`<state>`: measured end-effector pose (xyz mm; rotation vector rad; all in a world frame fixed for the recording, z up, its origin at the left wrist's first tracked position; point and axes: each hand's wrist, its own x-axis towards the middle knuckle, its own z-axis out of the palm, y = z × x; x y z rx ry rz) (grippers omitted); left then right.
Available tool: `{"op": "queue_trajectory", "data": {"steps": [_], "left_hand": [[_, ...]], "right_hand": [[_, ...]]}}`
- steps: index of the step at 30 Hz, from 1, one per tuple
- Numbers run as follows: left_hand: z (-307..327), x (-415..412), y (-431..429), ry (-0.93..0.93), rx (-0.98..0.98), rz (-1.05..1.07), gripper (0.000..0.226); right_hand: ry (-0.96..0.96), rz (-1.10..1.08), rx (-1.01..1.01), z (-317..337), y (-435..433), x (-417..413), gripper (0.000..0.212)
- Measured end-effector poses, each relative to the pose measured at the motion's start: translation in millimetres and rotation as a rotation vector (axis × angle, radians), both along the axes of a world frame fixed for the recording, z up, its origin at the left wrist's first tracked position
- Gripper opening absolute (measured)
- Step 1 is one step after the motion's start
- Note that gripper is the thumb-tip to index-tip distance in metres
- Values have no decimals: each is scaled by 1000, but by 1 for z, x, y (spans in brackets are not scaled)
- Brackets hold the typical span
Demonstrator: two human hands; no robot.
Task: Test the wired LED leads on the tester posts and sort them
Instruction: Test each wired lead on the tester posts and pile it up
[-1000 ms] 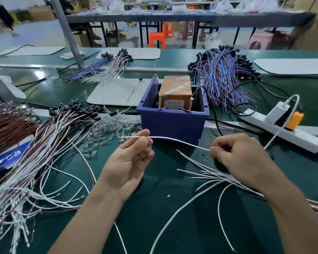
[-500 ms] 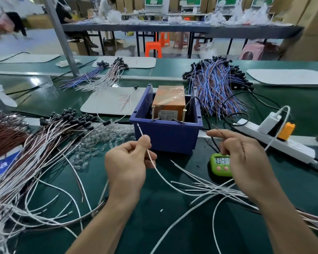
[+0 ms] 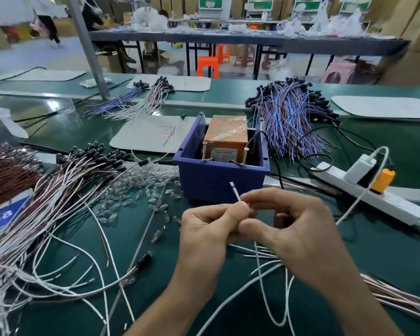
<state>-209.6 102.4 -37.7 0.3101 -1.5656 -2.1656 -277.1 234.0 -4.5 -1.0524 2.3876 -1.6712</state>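
1. White lead: thin round insulated wire with a squared tip, slanting up from between both hands' fingertips.
2. Left hand and right hand: touching, both pinching the lead.
3. Tester posts: two upright brass screws in a blue plastic bin just beyond the hands. The orange box has an unreadable label.

Blocked toward the far edge by the blue box; toward the left edge by a heap of white leads and clear bulbs; toward the right edge by a power strip. Passable over bare surface before that strip.
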Motion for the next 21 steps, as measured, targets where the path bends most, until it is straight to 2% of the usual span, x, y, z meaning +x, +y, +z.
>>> {"op": "queue_trajectory", "data": {"steps": [3, 5, 7, 9, 11, 12, 13, 16, 21], "left_hand": [[-1, -2, -3, -106, 74, -114, 36], [-2, -4, -5, -154, 28, -117, 37], [-3, -5, -7, -190, -47, -80, 49], [-5, -6, -11, -218, -286, 48, 51], [-9, -5, -18, -206, -637, 264, 35], [-10, -6, -22, -154, -712, 348, 20], [-10, -6, -24, -106, -687, 354, 5], [-12, -8, -30, -63, -550, 278, 25], [-13, -10, -35, -41, -459, 214, 20]], "right_hand": [[-23, 14, -21, 1, 2, 1, 28], [15, -10, 25, -3, 0, 0, 25], [51, -68, 66, -10, -3, -1, 23], [62, -114, 80, -16, -7, -2, 20], [71, -144, 83, -23, -11, -4, 19], [68, -154, 83, -25, -11, -5, 19], [62, -160, 79, -27, -10, -7, 19], [62, -173, 67, -29, -8, -10, 20], [55, -190, 95, -31, -8, -12, 19]]}}
